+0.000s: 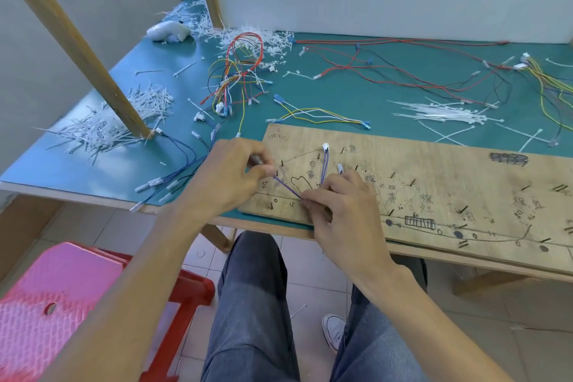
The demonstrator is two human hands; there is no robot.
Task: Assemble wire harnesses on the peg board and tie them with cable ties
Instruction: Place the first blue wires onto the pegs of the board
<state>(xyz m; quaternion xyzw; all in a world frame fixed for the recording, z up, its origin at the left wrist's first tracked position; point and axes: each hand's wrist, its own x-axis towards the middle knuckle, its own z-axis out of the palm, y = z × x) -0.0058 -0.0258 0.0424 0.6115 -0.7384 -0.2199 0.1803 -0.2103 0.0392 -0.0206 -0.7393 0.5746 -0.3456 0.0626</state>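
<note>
With the left hand (231, 174) pinched on one end of the purple wire (286, 186) and the right hand (339, 205) pinched on it at the board (434, 183)'s 8 o'clock corner, a hard tug could (I judge) unseat the connector (325, 147) at 12 o'clock of the right hand.

A single head-worn wide-angle camera looks forward and steeply down, close above the teal-topped desk (356, 96), with the person's knees at the frame's bottom.
</note>
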